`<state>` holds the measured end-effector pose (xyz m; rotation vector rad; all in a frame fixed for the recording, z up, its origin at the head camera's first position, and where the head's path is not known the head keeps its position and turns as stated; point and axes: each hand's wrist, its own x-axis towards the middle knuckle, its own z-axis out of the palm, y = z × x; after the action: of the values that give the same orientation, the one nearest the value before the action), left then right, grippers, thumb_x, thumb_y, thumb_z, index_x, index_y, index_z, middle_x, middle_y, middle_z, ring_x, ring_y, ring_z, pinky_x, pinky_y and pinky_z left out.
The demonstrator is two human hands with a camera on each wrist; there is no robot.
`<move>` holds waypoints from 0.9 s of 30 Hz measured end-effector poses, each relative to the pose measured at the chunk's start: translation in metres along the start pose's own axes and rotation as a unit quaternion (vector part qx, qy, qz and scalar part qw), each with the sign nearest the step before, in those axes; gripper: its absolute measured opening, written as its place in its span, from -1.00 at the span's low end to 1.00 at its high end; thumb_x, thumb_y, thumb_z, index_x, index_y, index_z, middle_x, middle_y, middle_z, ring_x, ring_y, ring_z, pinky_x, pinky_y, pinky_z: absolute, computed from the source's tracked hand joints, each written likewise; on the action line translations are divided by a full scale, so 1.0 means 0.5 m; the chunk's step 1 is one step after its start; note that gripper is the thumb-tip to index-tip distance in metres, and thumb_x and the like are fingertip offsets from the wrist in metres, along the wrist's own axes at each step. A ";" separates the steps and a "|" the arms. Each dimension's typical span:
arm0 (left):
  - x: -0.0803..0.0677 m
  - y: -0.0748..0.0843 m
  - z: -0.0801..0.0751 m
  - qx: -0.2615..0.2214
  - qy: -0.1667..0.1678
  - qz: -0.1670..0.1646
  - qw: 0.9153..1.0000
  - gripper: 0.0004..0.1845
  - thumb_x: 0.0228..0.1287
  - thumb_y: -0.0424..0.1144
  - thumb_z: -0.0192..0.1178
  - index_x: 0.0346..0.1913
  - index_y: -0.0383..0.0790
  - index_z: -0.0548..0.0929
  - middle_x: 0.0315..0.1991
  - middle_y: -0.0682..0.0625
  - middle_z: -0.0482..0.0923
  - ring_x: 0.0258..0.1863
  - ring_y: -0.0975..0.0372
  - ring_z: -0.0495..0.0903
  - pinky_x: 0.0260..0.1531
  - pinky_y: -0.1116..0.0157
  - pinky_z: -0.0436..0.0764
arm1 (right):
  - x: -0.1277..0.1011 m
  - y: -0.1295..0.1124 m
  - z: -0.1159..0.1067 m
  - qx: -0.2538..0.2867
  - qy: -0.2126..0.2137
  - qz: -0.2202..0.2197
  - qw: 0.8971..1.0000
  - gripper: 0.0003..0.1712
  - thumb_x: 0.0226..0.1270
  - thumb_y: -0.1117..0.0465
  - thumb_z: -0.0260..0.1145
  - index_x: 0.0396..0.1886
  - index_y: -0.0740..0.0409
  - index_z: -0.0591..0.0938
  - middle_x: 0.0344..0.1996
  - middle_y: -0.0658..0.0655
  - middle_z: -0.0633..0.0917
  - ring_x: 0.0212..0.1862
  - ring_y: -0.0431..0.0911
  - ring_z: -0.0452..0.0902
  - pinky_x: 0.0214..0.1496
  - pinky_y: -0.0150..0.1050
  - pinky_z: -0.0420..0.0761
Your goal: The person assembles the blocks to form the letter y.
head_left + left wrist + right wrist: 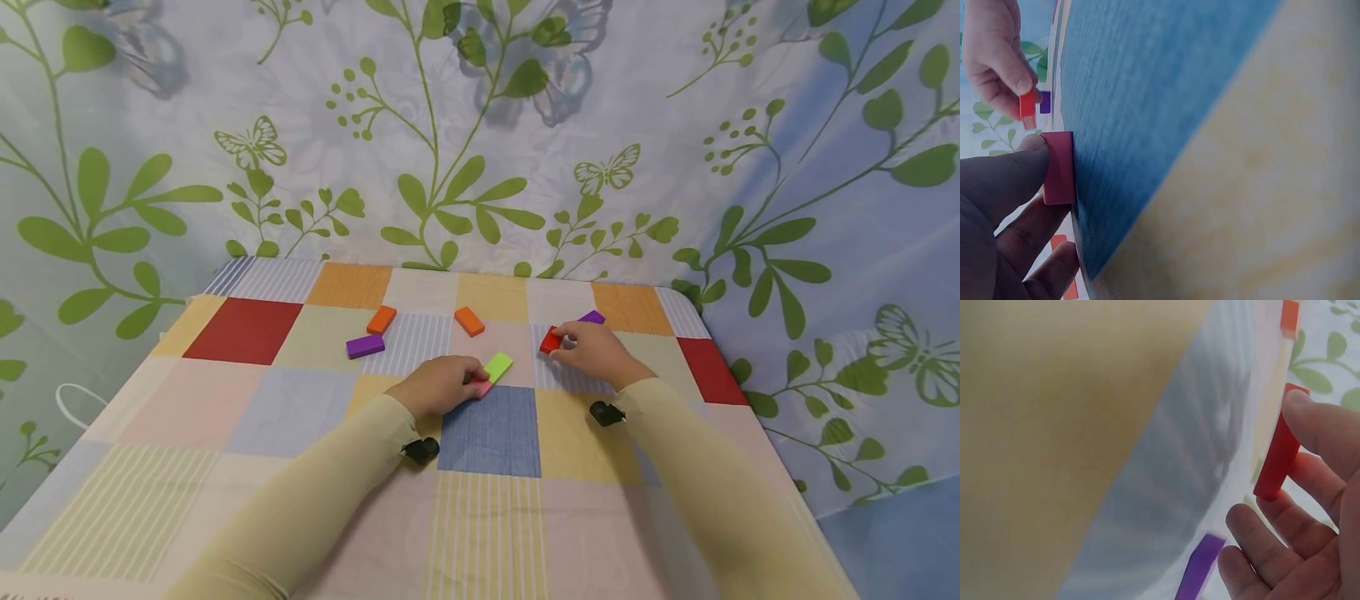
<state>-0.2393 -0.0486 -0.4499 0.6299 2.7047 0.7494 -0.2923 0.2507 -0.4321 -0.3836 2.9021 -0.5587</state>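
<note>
My left hand (442,383) pinches a pink block (1059,167) between thumb and fingers, low at the cloth near the middle of the table. In the head view, a lime green block (498,367) lies end to end with the pink one; whether they touch is hard to tell. To the right, my right hand (597,352) holds a red block (1282,447) by its ends, thumb on one and fingers at the other. The red block appears raised off the cloth. Just behind that hand lies a purple block (592,317), partly hidden by it in the head view.
An orange block (469,322) lies beyond the left hand. Farther left, another orange block (381,320) sits close to a second purple block (365,347). A patchwork cloth (300,417) covers the table, and a leaf-patterned curtain (300,100) hangs behind it.
</note>
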 end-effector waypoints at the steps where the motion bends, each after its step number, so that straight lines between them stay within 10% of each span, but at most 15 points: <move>1: 0.000 0.000 0.000 0.001 -0.001 0.000 1.000 -0.71 0.51 -0.06 0.29 0.18 -0.01 0.72 0.09 0.04 0.74 0.06 0.14 0.63 0.31 0.06 0.58 | 0.003 -0.007 0.002 0.001 0.001 0.001 1.000 -0.45 0.42 0.06 0.45 0.33 0.14 0.64 0.25 0.26 0.70 0.28 0.21 0.61 0.35 0.20 0.58; 16: 0.000 0.001 -0.003 -0.003 -0.011 -0.003 1.000 -0.68 0.51 -0.05 0.29 0.21 -0.02 0.72 0.10 0.04 0.75 0.05 0.14 0.64 0.30 0.06 0.59 | 0.050 -0.058 0.045 -0.003 0.000 -0.008 1.000 -0.44 0.39 0.03 0.48 0.31 0.15 0.67 -0.16 0.09 0.70 -0.11 -0.02 0.53 0.01 -0.13 0.57; 27: 0.001 -0.001 -0.002 -0.006 -0.012 -0.004 1.000 -0.68 0.51 -0.05 0.29 0.21 -0.01 0.72 0.10 0.04 0.74 0.03 0.14 0.63 0.29 0.06 0.59 | 0.053 -0.078 0.057 0.000 -0.004 -0.006 1.000 -0.42 0.40 0.00 0.48 0.33 0.13 0.66 -0.10 0.09 0.70 -0.09 -0.01 0.53 0.08 -0.08 0.56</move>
<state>-0.2405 -0.0491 -0.4492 0.6211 2.6773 0.7511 -0.3033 0.1988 -0.4461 -0.4038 2.8937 -0.5575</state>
